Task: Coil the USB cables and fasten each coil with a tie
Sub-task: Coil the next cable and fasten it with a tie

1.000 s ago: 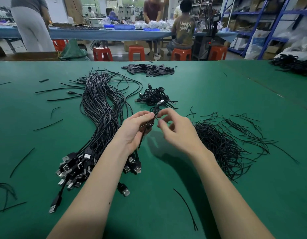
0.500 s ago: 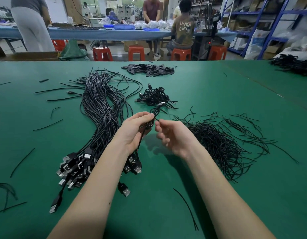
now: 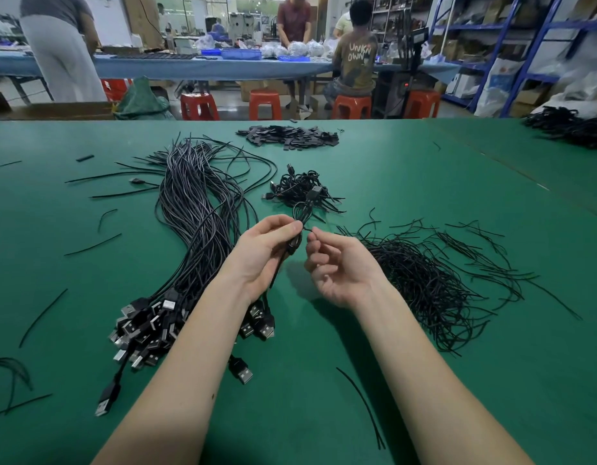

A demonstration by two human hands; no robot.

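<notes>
At twelve o'clock, the seated person's shirt back (image 3: 357,57) reads "UNKN OWN" in pale letters; nothing else is legible.

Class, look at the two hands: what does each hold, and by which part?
The left hand pinches the coiled cable at its gathered middle. The right hand pinches a thin tie end beside the coil.

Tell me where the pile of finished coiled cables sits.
In the head view, the pile of coiled cables lies on the green table, just beyond the hands, between the long bundle of uncoiled cables and the heap of ties.
</notes>
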